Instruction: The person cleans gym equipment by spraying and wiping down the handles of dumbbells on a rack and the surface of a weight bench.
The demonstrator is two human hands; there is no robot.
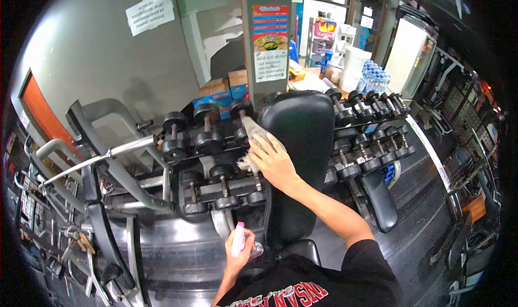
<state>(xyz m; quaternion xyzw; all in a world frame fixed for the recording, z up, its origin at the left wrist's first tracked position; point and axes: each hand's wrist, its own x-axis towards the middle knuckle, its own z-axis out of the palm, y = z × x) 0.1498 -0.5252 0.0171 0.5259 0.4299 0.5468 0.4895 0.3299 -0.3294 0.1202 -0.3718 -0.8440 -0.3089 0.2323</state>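
A light grey cloth (257, 128) lies under my right hand (271, 158), whose fingers are spread and pressed over it at the left edge of a black padded bench backrest (299, 150). Dumbbells (241, 115) stand on the rack just beyond and left of the cloth. Lower down, my left hand (238, 253) is wrapped round a spray bottle with a pink and white head (238, 239); its clear body shows partly behind the fingers. The bench seat (302, 250) is below the backrest, partly hidden by the black shirt.
More dumbbells (345, 158) fill the rack right of the backrest. Gym machine frames (124, 183) stand at left. Behind are a pillar with posters (270, 42), a white container (354, 68) and water bottles (376, 77). A small padded bench (379, 202) stands at right.
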